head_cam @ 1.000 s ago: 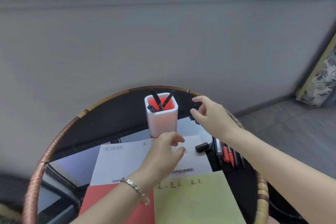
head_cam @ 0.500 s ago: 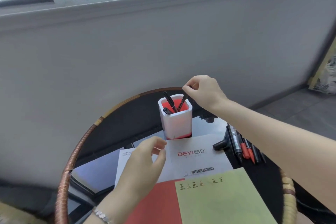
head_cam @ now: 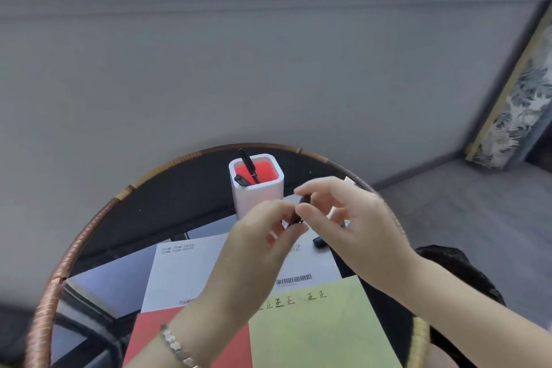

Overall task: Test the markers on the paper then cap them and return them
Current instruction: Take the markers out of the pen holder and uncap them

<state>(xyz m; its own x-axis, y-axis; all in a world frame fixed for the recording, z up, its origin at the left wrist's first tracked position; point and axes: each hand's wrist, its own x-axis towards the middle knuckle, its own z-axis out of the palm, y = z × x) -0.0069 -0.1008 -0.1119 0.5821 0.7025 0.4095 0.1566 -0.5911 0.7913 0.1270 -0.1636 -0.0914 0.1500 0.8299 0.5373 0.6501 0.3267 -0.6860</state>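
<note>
- Both hands are up over the middle of the desk, pinching one black marker (head_cam: 299,212) between them. The right hand (head_cam: 352,227) has its thumb and forefinger on the upper end, and the left hand (head_cam: 254,245) grips the lower end with its fingertips.
- The marker is tilted, in the air above the papers, just in front of the white cup (head_cam: 257,188). It's pretty blurry, so I honestly can't tell if the cap is on or off.
- There's a silver bracelet (head_cam: 176,346) on the left wrist.
- The white cup has a red inside and two black pens (head_cam: 248,166) leaning in it, standing toward the far side of the desk.
- Under the hands is a white printed sheet (head_cam: 185,275), and nearer the camera a red sheet (head_cam: 149,334) and a yellow-green sheet (head_cam: 316,331) lie side by side. The yellow-green one has a row of small test marks (head_cam: 294,300) along its top edge.
- A small black cap-looking thing (head_cam: 319,240) lies on the white sheet just under the right hand.
- The desk (head_cam: 179,203) is round, dark, with a woven rim.
- Behind it all is a grey wall (head_cam: 268,69) with a window along the top.
</note>
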